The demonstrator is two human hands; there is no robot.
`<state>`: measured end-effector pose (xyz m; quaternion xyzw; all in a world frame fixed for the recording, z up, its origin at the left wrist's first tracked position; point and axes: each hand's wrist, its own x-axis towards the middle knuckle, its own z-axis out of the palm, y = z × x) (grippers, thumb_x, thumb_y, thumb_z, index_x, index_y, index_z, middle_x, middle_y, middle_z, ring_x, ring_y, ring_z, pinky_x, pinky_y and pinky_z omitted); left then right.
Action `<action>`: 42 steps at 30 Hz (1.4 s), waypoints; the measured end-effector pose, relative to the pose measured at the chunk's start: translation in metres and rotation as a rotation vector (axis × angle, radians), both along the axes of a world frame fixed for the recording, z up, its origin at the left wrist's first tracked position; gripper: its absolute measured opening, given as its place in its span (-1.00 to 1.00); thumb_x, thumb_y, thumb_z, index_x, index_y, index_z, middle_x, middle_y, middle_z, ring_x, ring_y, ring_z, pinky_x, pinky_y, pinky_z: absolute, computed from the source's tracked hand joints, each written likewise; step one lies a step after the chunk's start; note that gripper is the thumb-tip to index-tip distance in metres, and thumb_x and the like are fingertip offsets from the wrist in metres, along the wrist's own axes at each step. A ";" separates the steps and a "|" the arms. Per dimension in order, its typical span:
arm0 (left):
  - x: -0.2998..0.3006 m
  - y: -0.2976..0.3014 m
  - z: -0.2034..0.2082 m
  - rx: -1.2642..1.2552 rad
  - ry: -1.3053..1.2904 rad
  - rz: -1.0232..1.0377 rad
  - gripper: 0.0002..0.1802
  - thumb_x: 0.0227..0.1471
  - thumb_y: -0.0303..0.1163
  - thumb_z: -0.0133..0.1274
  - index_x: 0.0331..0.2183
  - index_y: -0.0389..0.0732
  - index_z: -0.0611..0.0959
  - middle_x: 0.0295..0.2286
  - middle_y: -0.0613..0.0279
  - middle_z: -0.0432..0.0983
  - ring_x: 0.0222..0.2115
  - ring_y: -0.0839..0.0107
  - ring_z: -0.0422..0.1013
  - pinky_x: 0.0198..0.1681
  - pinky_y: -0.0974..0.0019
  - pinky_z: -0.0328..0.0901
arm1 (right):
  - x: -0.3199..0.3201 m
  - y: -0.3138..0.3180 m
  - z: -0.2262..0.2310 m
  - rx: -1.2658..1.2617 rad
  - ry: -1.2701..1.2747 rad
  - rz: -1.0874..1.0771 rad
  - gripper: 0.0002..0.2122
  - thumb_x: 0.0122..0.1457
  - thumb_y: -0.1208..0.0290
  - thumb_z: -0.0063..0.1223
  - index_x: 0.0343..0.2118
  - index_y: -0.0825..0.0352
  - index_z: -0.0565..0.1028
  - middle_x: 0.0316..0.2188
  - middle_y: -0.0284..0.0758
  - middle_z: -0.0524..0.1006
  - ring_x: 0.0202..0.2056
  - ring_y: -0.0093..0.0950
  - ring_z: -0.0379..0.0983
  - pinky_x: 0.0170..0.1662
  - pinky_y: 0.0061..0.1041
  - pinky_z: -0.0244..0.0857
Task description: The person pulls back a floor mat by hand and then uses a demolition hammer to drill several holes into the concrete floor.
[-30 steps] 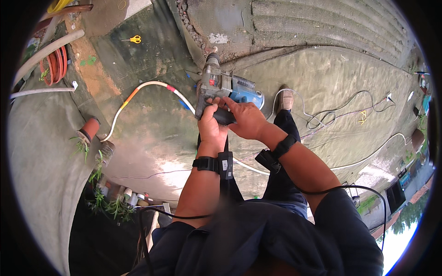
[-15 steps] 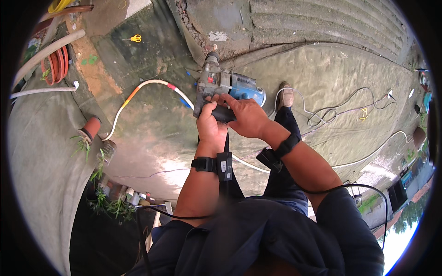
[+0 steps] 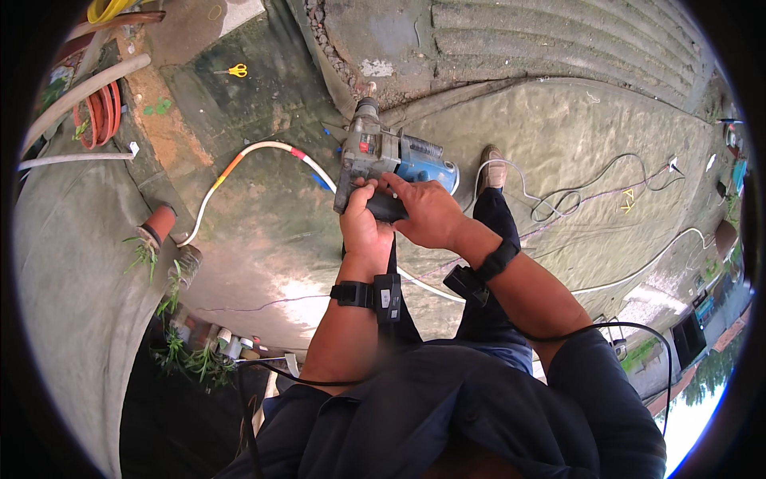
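A grey and blue hammer drill (image 3: 371, 144) is held up in front of me, its chuck pointing away and its blue motor housing to the right. My left hand (image 3: 367, 231) is wrapped round the near left end of the tool, thumb on top. From the right, my right hand (image 3: 435, 214) grips over the black handle (image 3: 386, 207), with its fingers laid against the tool body beside the left thumb. Some fingertips of both hands are hidden by the tool and by each other. A black strap with a small box circles each wrist.
A white hose (image 3: 267, 145) with orange and red bands curves over the concrete at left. Yellow scissors (image 3: 237, 70) lie farther off. A grey cable (image 3: 550, 209) loops on the floor at right, past my shoe (image 3: 493, 168). A terracotta pot (image 3: 159, 223) lies at left.
The drill has come slightly nearer to me. My right hand has shifted a little left and nearer along the handle, while my left hand keeps its hold.
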<state>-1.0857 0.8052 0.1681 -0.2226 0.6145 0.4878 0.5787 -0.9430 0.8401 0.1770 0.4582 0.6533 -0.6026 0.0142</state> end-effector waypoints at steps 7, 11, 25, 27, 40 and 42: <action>-0.004 -0.019 0.035 0.039 0.004 -0.061 -0.74 0.03 -0.57 0.03 -0.19 -0.13 0.48 -0.29 0.23 0.52 -0.24 0.28 0.45 -0.10 0.13 0.37 | -0.002 -0.023 0.035 -0.069 -0.007 -0.020 -0.20 -0.08 0.37 0.26 0.25 0.34 0.11 -0.11 -0.11 0.55 -0.06 -0.12 0.47 0.03 -0.22 0.26; 0.001 -0.012 0.039 0.044 0.024 -0.066 -0.73 0.04 -0.55 0.02 -0.16 -0.13 0.47 -0.26 0.23 0.52 -0.21 0.28 0.45 -0.08 0.12 0.36 | 0.004 -0.024 0.037 0.045 0.011 -0.052 -0.19 -0.08 0.35 0.27 0.26 0.34 0.11 -0.10 -0.11 0.55 -0.05 -0.13 0.47 0.04 -0.22 0.25; 0.000 -0.038 0.081 0.086 0.021 -0.218 -0.62 0.04 -0.49 -0.06 -0.05 -0.14 0.39 -0.10 0.15 0.50 -0.03 0.22 0.40 0.10 0.09 0.25 | 0.012 -0.047 0.074 0.034 0.113 -0.096 -0.16 -0.10 0.37 0.31 0.25 0.41 0.08 -0.21 -0.07 0.56 -0.15 -0.07 0.50 -0.02 -0.22 0.33; 0.002 -0.044 0.087 0.090 0.016 -0.226 -0.62 0.04 -0.49 -0.06 -0.04 -0.14 0.39 -0.10 0.16 0.50 -0.02 0.22 0.40 0.10 0.10 0.25 | 0.014 -0.053 0.079 0.004 0.110 -0.083 -0.15 -0.09 0.36 0.31 0.26 0.40 0.07 -0.20 -0.08 0.56 -0.15 -0.07 0.50 -0.02 -0.21 0.33; 0.052 -0.063 0.112 0.147 -0.002 -0.321 -0.61 0.04 -0.53 -0.07 -0.04 -0.20 0.45 -0.10 0.16 0.48 -0.03 0.24 0.40 0.10 0.15 0.25 | 0.070 -0.087 0.092 0.035 0.159 -0.111 -0.18 -0.04 0.28 0.27 0.28 0.34 0.08 -0.22 -0.12 0.57 -0.15 -0.14 0.50 -0.04 -0.21 0.30; 0.067 -0.069 0.113 0.151 0.030 -0.314 -0.62 0.04 -0.53 -0.07 -0.05 -0.20 0.45 -0.10 0.16 0.49 -0.03 0.24 0.40 0.10 0.15 0.25 | 0.087 -0.089 0.095 0.032 0.174 -0.104 -0.18 -0.04 0.28 0.27 0.28 0.33 0.08 -0.19 -0.12 0.56 -0.13 -0.15 0.50 -0.02 -0.21 0.29</action>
